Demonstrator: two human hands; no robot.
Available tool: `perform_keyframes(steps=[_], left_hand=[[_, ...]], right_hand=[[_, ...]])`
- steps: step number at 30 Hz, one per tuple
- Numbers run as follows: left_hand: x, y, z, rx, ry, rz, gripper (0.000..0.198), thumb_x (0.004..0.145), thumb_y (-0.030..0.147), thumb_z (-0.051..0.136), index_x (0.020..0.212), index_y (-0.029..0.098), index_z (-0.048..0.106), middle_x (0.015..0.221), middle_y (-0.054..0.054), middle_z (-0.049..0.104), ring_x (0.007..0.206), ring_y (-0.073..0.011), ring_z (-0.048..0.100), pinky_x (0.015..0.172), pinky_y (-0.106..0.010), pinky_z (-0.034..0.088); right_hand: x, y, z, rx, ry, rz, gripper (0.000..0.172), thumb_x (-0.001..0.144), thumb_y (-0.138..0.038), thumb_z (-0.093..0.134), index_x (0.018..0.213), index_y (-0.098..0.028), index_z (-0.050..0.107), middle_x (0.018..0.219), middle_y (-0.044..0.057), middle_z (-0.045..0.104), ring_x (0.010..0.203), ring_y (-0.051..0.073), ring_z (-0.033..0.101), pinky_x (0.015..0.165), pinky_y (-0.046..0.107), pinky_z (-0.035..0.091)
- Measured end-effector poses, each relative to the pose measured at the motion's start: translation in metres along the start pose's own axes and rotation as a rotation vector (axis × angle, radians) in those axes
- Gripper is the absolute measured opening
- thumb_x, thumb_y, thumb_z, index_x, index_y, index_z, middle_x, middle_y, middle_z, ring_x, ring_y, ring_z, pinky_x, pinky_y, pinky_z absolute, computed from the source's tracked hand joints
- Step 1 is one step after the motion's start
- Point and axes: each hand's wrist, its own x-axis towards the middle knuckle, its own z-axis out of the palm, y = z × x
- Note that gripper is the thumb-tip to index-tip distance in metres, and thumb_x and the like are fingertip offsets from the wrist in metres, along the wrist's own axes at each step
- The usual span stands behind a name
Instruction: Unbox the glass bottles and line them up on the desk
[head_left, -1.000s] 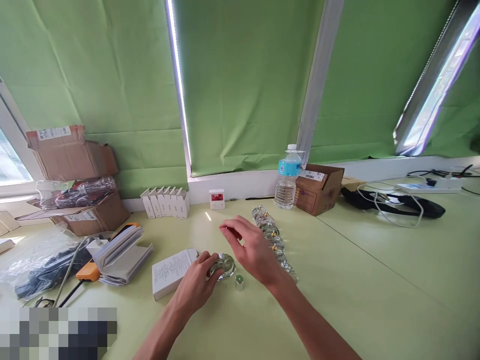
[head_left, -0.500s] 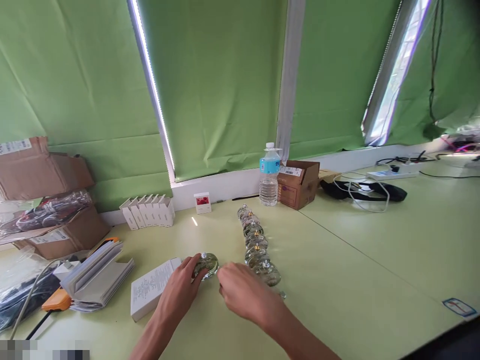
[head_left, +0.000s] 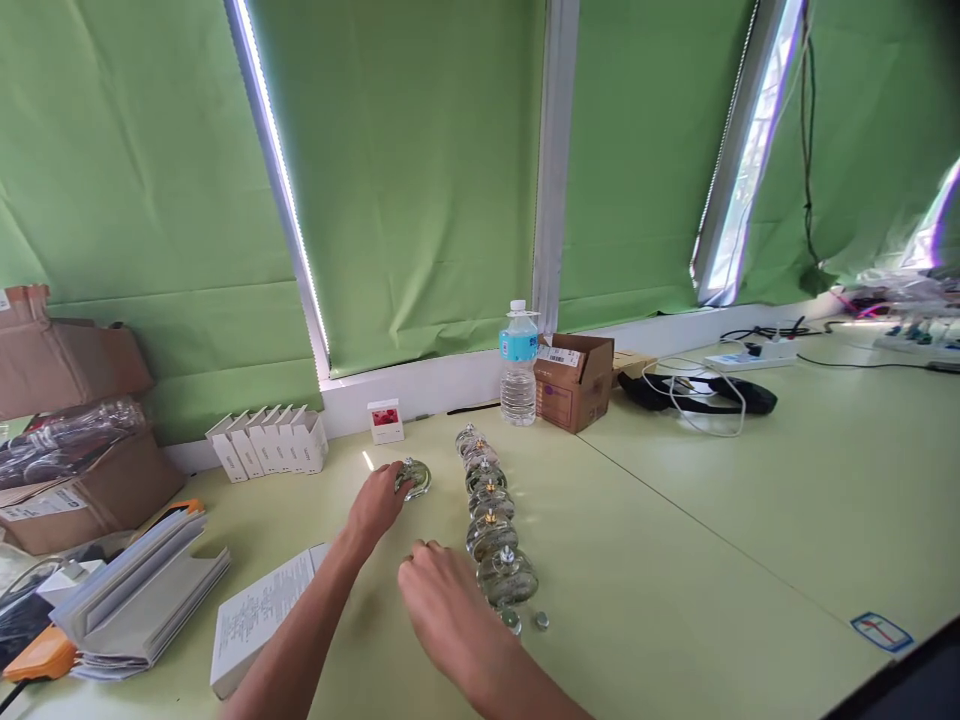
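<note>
A brown cardboard box (head_left: 82,500) is seen at far left, w/ a clear plastic bag (head_left: 67,440) laid on it; a pile of folded white card (head_left: 139,600) is set near the table edge; a white paper leaflet (head_left: 262,620) lies just right of it; a row of small white boxes (head_left: 266,442) is lined up by the wall; the L hand (head_left: 379,503) is kept narrow, w/ its fingers on a round glass bottle (head_left: 414,478), which sits on the table; the R hand (head_left: 442,610) is curled narrow just beside a line of round glass bottles (head_left: 491,520); whether anything is held in it can't be told; a small metal cap (head_left: 541,621) is seen by the line's near end; a plastic water bottle (head_left: 518,365) and a small cardboard box (head_left: 574,385) are placed by the wall; a black strap (head_left: 697,393) and a white power strip (head_left: 750,358) are seen at right.
</note>
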Motion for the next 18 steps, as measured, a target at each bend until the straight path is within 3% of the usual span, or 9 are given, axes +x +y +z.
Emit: perform_keyframes(steps=[5,10,12,14,18], left_hand=[[0.022,0.008,0.011,-0.068,0.052,-0.014,0.033,0.087,0.030,0.055,0.117,0.017,0.059,0.109,-0.014,0.069,0.102,-0.0284,0.063,0.083,-0.034,0.045],[0.005,0.013,0.000,-0.197,0.152,-0.049,0.054,0.089,0.048,0.050,0.133,0.017,0.046,0.129,-0.017,0.057,0.108,-0.0294,0.060,0.084,-0.039,0.047],[-0.007,0.014,-0.016,-0.266,0.201,-0.067,0.056,0.091,0.052,0.043,0.134,0.016,0.044,0.132,-0.017,0.054,0.108,-0.0265,0.060,0.085,-0.038,0.049],[-0.018,0.016,-0.039,-0.341,0.227,-0.066,0.051,0.092,0.053,0.039,0.125,0.016,0.052,0.127,-0.015,0.058,0.104,-0.0229,0.062,0.085,-0.036,0.050],[-0.044,0.043,-0.108,-0.497,0.184,-0.005,0.042,0.090,0.053,0.046,0.106,0.019,0.064,0.100,-0.007,0.070,0.089,-0.0192,0.067,0.081,-0.031,0.053]], right_hand=[[0.005,0.000,-0.002,-0.069,-0.075,0.046,0.022,0.061,0.003,0.063,0.074,-0.014,0.065,0.083,0.011,0.066,0.080,0.024,0.064,0.065,0.028,0.049],[0.006,0.000,0.000,-0.108,-0.080,0.052,0.023,0.057,0.002,0.069,0.072,-0.015,0.064,0.082,0.009,0.064,0.077,0.024,0.063,0.063,0.029,0.050],[0.007,0.001,0.005,-0.126,-0.048,0.043,0.021,0.060,0.001,0.068,0.071,-0.016,0.062,0.082,0.009,0.063,0.077,0.023,0.063,0.063,0.029,0.049],[0.010,0.003,0.013,-0.118,0.010,0.052,0.017,0.066,0.000,0.065,0.071,-0.016,0.061,0.082,0.009,0.063,0.077,0.022,0.062,0.065,0.027,0.049],[0.020,0.006,0.026,-0.040,0.140,0.099,0.017,0.072,0.003,0.060,0.072,-0.014,0.061,0.082,0.011,0.062,0.079,0.022,0.062,0.068,0.030,0.049]])
